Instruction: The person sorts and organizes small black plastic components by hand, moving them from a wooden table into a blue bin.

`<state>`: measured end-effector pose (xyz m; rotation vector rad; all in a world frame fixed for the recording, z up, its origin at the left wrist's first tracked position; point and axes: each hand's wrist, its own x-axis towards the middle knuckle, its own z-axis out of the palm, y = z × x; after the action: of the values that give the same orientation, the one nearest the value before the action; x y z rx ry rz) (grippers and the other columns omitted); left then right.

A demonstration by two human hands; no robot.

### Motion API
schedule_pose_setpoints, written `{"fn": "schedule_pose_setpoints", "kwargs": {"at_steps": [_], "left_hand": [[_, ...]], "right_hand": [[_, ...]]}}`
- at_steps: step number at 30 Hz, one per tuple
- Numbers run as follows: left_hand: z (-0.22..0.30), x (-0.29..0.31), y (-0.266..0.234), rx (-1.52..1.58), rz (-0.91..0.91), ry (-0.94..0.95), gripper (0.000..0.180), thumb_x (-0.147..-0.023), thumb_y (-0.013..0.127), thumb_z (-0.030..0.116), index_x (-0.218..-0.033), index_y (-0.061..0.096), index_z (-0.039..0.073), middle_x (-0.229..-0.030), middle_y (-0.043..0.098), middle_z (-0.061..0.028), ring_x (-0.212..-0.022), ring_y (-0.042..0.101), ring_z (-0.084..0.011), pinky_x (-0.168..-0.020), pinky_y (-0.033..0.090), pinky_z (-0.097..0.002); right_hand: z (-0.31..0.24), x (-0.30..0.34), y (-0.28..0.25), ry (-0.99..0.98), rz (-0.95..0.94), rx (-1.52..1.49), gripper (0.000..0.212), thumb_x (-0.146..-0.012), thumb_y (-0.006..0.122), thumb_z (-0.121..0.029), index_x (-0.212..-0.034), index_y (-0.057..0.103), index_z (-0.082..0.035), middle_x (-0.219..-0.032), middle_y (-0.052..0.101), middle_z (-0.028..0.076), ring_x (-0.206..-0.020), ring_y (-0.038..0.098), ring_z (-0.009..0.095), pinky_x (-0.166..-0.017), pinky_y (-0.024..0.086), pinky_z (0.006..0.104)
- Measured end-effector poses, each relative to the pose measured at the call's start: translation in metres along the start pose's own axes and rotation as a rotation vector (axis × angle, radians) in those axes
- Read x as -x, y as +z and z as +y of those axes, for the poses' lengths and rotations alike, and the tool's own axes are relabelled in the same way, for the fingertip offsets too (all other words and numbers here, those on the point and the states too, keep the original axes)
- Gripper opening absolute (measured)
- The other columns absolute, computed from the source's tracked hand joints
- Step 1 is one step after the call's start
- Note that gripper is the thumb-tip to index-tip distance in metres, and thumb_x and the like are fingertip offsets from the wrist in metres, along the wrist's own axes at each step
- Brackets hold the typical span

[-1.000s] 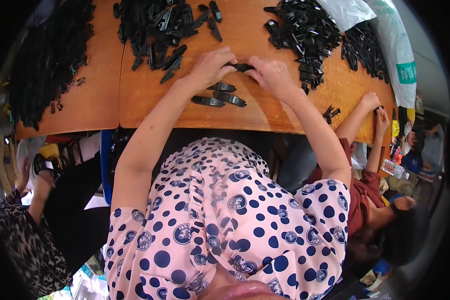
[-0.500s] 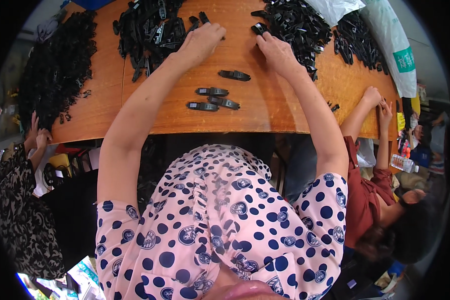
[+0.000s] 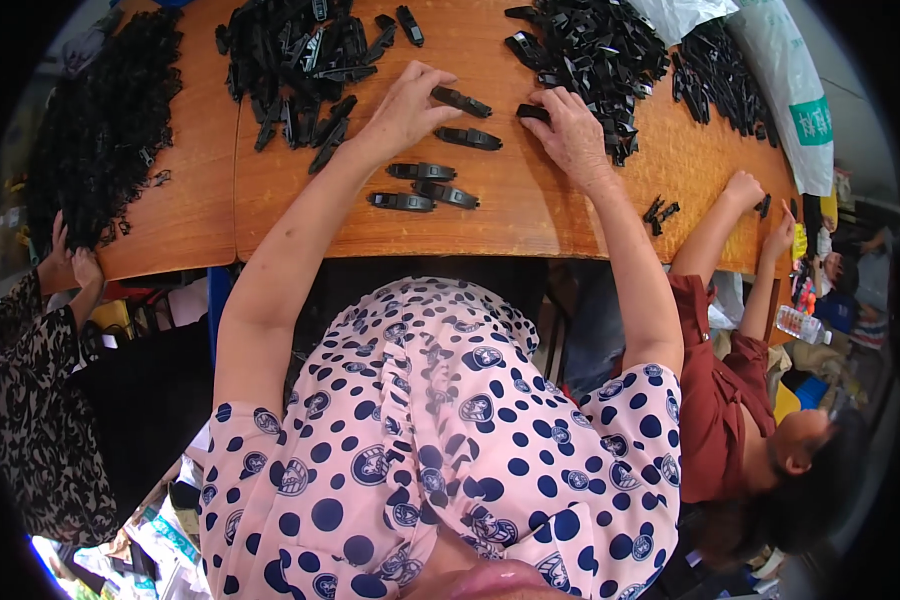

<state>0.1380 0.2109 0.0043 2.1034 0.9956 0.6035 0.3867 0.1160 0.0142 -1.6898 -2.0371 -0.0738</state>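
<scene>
My left hand is open, thumb and fingers spread around the left end of a slim black plastic clip-like part on the table. In my right hand is another black plastic part, pinched between thumb and fingers and partly covered by them. A single black part lies just below the one at my left hand. Closer to the table's front edge, three similar parts rest in a small cluster.
Heaps of black parts lie at the far left and far right. A dark pile covers the left end of the wooden table. A white plastic bag sits at right. Another person's hands work at the right edge.
My left hand has moved nearer and opened, and a black part now lies beside it. My right hand has drawn back from the right heap with a part in its fingers.
</scene>
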Motion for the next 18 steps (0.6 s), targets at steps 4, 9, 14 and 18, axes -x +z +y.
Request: {"fn": "schedule_pose_setpoints", "kwargs": {"at_steps": [4,9,14,18], "left_hand": [[-0.022,0.000,0.000,-0.111,0.014,0.185,0.023,-0.094,0.069,0.018,-0.109,0.061,0.002,-0.099,0.052,-0.0050,-0.082,0.054,-0.0189,-0.077,0.048,-0.0346],[-0.025,0.000,0.000,-0.012,0.005,0.225,0.019,-0.093,0.069,0.016,-0.103,0.061,0.002,-0.093,0.052,-0.0063,-0.082,0.055,-0.0215,-0.075,0.046,-0.0354],[-0.020,-0.001,0.003,0.026,0.051,0.248,0.018,-0.091,0.070,0.015,-0.099,0.062,0.001,-0.091,0.053,-0.0076,-0.083,0.057,-0.0231,-0.075,0.047,-0.0352],[-0.025,0.000,0.005,0.049,0.056,0.231,0.018,-0.090,0.070,0.014,-0.098,0.062,0.000,-0.092,0.055,-0.0076,-0.083,0.059,-0.0239,-0.074,0.047,-0.0345]], "right_hand": [[-0.002,-0.005,-0.008,0.043,-0.157,0.021,0.023,-0.086,0.073,-0.019,-0.102,0.062,-0.005,-0.097,0.061,0.010,-0.097,0.062,0.031,-0.080,0.053,0.0421],[-0.025,-0.026,-0.010,0.155,-0.165,-0.276,0.022,-0.087,0.073,-0.018,-0.100,0.065,-0.002,-0.095,0.061,0.011,-0.090,0.063,0.033,-0.076,0.053,0.0405],[-0.021,-0.020,0.016,0.123,-0.155,-0.422,0.022,-0.086,0.074,-0.018,-0.098,0.067,-0.001,-0.092,0.060,0.011,-0.085,0.063,0.031,-0.073,0.051,0.0392],[-0.020,-0.024,0.006,-0.034,-0.154,-0.209,0.020,-0.085,0.074,-0.019,-0.094,0.066,-0.003,-0.088,0.058,0.010,-0.083,0.061,0.033,-0.071,0.050,0.0416]]}}
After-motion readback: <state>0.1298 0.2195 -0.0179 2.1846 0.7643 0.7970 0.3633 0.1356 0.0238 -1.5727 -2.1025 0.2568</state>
